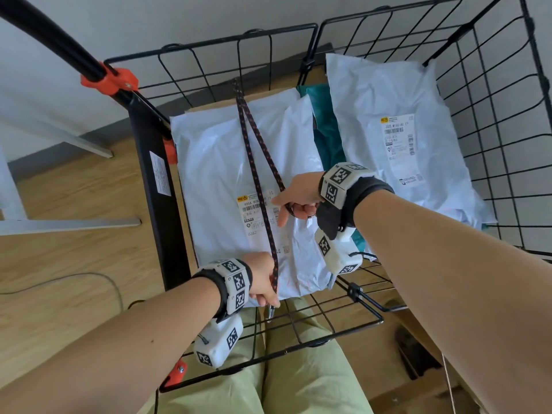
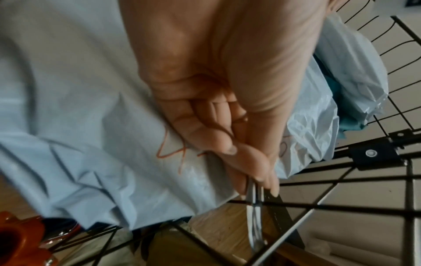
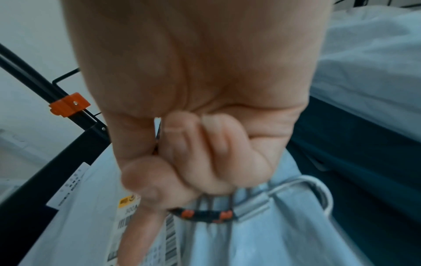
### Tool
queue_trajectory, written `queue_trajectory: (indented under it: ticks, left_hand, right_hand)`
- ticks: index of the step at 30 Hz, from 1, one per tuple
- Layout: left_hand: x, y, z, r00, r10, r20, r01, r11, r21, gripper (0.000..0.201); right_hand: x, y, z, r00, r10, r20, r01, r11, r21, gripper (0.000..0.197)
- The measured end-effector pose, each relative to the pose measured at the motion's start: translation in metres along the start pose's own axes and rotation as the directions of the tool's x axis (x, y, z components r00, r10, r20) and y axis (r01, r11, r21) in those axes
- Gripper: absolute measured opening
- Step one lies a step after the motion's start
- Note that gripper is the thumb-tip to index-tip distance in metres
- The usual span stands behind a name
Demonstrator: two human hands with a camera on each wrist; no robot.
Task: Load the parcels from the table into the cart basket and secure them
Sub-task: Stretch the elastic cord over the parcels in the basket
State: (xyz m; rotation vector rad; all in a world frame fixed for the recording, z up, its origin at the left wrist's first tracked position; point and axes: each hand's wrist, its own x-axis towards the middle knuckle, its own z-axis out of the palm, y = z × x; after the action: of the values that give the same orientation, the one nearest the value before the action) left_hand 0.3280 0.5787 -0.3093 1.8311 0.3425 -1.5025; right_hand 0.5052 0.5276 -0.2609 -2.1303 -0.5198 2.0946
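Two cord (image 1: 259,186) ends held: left hand (image 1: 263,279) pinches its hook (image 2: 254,216) right at near basket rim (image 1: 313,343); right hand (image 1: 298,201) fists other hook (image 3: 303,196) farther in, over parcel (image 1: 221,174).

Both hands, left hand (image 1: 263,279) and right hand (image 1: 295,198), grip a dark bungee cord (image 1: 254,162) over white parcels (image 1: 227,162), apparently taut.

The teal parcel (image 1: 324,124) lies mostly hidden (white parcels (image 1: 227,162) overlap it).
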Motion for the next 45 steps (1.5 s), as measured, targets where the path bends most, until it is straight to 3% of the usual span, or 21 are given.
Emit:
queue_trajectory:
  ticks: [11, 17, 26, 30, 32, 33, 34, 35, 36, 37, 38, 40, 43, 45]
  left_hand:
    - [0.003, 0.002, 0.001, 1.000, -0.019, 0.001, 0.019, 1.000, -0.025, 0.026]
    - [0.004, 0.008, 0.003, 0.998, -0.022, 0.053, 0.021, 1.000, 0.021, 0.021]
    - [-0.009, -0.003, -0.018, 0.987, -0.035, 0.159, 0.053, 0.993, -0.110, 0.018]
    - [-0.030, 0.009, -0.059, 0.996, -0.019, 0.084, 0.026, 0.996, -0.087, 0.030]
    - [-0.040, 0.023, -0.090, 0.991, 0.033, -0.127, -0.049, 0.990, -0.131, 0.034]
    - [-0.044, 0.031, -0.104, 0.949, 0.067, -0.309, -0.120, 0.980, -0.156, 0.034]
    - [-0.048, 0.038, -0.116, 0.852, 0.094, -0.516, -0.199, 0.968, -0.153, 0.031]
    - [-0.051, 0.046, -0.126, 0.709, 0.126, -0.694, -0.267, 0.959, -0.099, 0.024]
    - [-0.053, 0.054, -0.133, 0.583, 0.172, -0.794, -0.303, 0.953, -0.016, 0.015]
    - [-0.053, 0.062, -0.138, 0.520, 0.238, -0.820, -0.325, 0.943, 0.068, 0.006]
    - [-0.052, 0.071, -0.141, 0.519, 0.323, -0.791, -0.333, 0.929, 0.161, 0.005]
    - [-0.046, 0.090, -0.139, 0.621, 0.461, -0.634, -0.305, 0.887, 0.347, 0.018]
    - [-0.035, 0.116, -0.128, 0.778, 0.457, -0.431, -0.222, 0.842, 0.492, 0.026]
    - [-0.029, 0.129, -0.121, 0.844, 0.413, -0.341, -0.211, 0.842, 0.497, 0.029]
  right_hand:
    - [0.005, 0.004, 0.007, 0.999, -0.021, -0.048, 0.021, 1.000, 0.010, 0.043]
    - [0.001, 0.004, 0.007, 0.997, -0.031, -0.076, 0.030, 1.000, -0.010, 0.040]
    - [-0.003, 0.006, 0.008, 0.999, -0.035, -0.037, 0.034, 0.999, -0.023, 0.040]
    - [-0.019, 0.010, 0.004, 0.998, -0.044, -0.033, 0.041, 0.996, -0.084, 0.036]
    - [-0.030, 0.014, -0.004, 0.998, -0.046, -0.047, 0.043, 0.997, -0.060, 0.035]
    - [-0.036, 0.017, -0.007, 0.997, -0.048, -0.055, 0.045, 0.997, -0.060, 0.035]
    - [-0.041, 0.020, -0.010, 0.997, -0.050, -0.062, 0.045, 0.996, -0.074, 0.034]
    - [-0.046, 0.024, -0.013, 0.997, -0.049, -0.067, 0.043, 0.995, -0.088, 0.034]
    - [-0.051, 0.028, -0.014, 0.997, -0.043, -0.063, 0.037, 0.995, -0.091, 0.034]
    - [-0.056, 0.033, -0.014, 0.998, -0.036, -0.055, 0.031, 0.996, -0.088, 0.034]
    - [-0.060, 0.039, -0.015, 0.998, -0.028, -0.050, 0.023, 0.996, -0.091, 0.033]
    - [-0.067, 0.052, -0.016, 0.998, -0.014, -0.057, 0.008, 0.994, -0.111, 0.031]
    - [-0.078, 0.074, -0.020, 0.995, -0.012, -0.096, 0.002, 0.994, -0.105, 0.027]
    - [-0.084, 0.089, -0.022, 0.993, -0.006, -0.114, -0.003, 0.996, -0.085, 0.025]
